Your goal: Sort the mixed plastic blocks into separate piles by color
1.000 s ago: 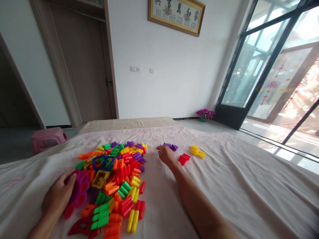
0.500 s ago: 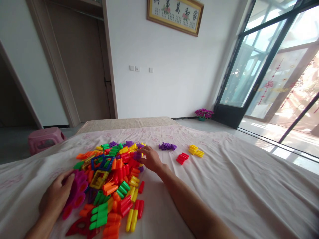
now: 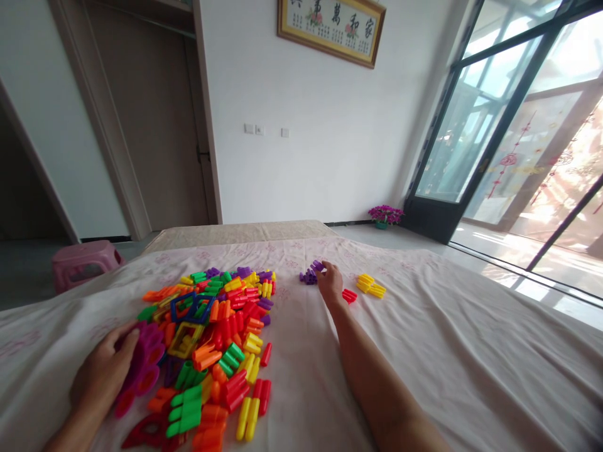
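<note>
On the cloth-covered surface lies a heap of bright plastic building blocks (image 3: pixel 226 323), in red, orange, green, yellow and purple. My left hand (image 3: pixel 101 370), at the heap's left edge, grips a magenta flower-shaped plastic piece (image 3: pixel 144 361) between thumb and fingers. Away to the right, my right hand (image 3: pixel 331 282) pinches a purple block (image 3: pixel 317 266) just above a small group of purple blocks (image 3: pixel 308 277). Partly hidden behind that hand are some red blocks (image 3: pixel 349 295). Farther right sits a cluster of yellow blocks (image 3: pixel 371 285).
A pale, wrinkled floral cloth (image 3: pixel 447 351) covers the surface. Beyond its left side stands a pink plastic stool (image 3: pixel 87 260). Magenta flowers in a pot (image 3: pixel 385 215) stand on the floor by the glass door (image 3: pixel 471 125). A closed brown door (image 3: pixel 146 119) is at the back left.
My right hand has moved right from the heap's edge to the purple group, carrying a purple block. My left hand stays nearly still on the magenta piece.
</note>
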The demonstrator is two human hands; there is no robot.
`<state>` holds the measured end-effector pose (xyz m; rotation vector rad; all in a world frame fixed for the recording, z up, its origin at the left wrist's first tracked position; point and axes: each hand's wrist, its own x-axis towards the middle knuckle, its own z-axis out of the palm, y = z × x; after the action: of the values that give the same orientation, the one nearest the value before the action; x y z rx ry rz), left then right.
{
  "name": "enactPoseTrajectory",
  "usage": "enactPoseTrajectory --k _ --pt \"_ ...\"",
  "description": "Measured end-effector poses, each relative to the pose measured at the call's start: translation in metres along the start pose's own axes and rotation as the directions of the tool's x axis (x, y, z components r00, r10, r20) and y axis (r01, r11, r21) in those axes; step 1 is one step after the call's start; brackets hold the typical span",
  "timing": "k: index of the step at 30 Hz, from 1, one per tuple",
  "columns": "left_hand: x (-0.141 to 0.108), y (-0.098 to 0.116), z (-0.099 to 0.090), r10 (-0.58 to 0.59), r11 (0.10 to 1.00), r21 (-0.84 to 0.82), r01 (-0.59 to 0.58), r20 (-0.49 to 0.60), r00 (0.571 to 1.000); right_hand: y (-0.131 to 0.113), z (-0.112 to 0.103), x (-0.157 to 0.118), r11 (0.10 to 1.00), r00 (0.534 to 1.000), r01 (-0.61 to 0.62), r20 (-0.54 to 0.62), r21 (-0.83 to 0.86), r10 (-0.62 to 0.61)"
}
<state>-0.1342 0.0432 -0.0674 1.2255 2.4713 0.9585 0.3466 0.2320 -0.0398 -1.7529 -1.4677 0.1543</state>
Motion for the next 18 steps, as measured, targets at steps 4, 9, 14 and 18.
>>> enactPoseTrajectory --k 4,9,14,18 --pt "0.002 -0.002 0.001 0.016 1.0 -0.01 -0.017 -0.017 1.0 0.008 0.001 -0.001 1.0 1.0 0.017 0.021 -0.012 -0.017" --pt "-0.001 0.003 -0.001 0.017 1.0 -0.002 -0.017 -0.004 1.0 -0.004 0.003 -0.009 0.993 0.995 0.098 0.006 0.058 -0.099" --pt "-0.003 0.006 -0.003 0.024 1.0 -0.004 -0.024 -0.003 1.0 -0.04 0.014 -0.034 0.918 0.902 0.306 0.231 0.252 -0.364" --pt "-0.003 0.004 -0.003 0.01 1.0 0.015 -0.01 0.002 1.0 -0.066 0.019 -0.06 0.858 0.715 0.38 0.48 0.345 -0.509"
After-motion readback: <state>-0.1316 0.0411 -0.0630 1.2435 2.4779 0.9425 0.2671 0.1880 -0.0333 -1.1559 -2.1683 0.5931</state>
